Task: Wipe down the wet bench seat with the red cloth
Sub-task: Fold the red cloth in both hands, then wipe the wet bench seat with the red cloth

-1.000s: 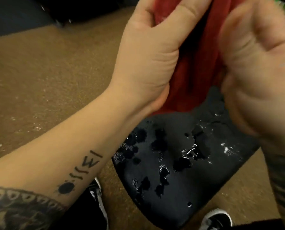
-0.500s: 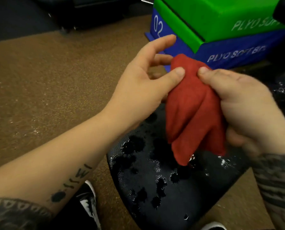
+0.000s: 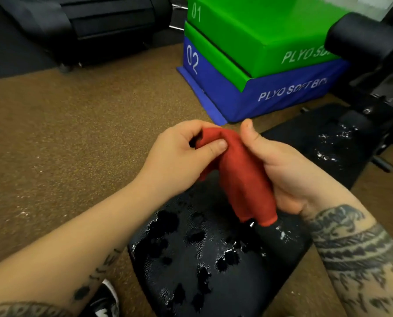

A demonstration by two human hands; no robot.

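Note:
The red cloth (image 3: pixel 243 179) hangs bunched between both hands, above the black bench seat (image 3: pixel 213 266). My left hand (image 3: pixel 181 161) pinches the cloth's top left edge between thumb and fingers. My right hand (image 3: pixel 289 170) grips the cloth's right side, fingers curled behind it and thumb raised. The seat is padded and black, with water drops and puddles spread over its near part. A second wet patch shines on the farther pad (image 3: pixel 328 143). The cloth's lower tip hangs just over the seat.
Stacked green (image 3: pixel 259 35) and blue (image 3: pixel 271 92) soft plyo boxes stand on the brown floor (image 3: pixel 65 145) just beyond the bench. Black gym equipment (image 3: pixel 94 26) sits at the back left, the bench frame (image 3: pixel 378 83) at the right. A shoe (image 3: pixel 106 298) shows below.
Both hands and the cloth have dropped away from the camera toward the seat. The left hand went from open against the cloth to pinching its top edge.

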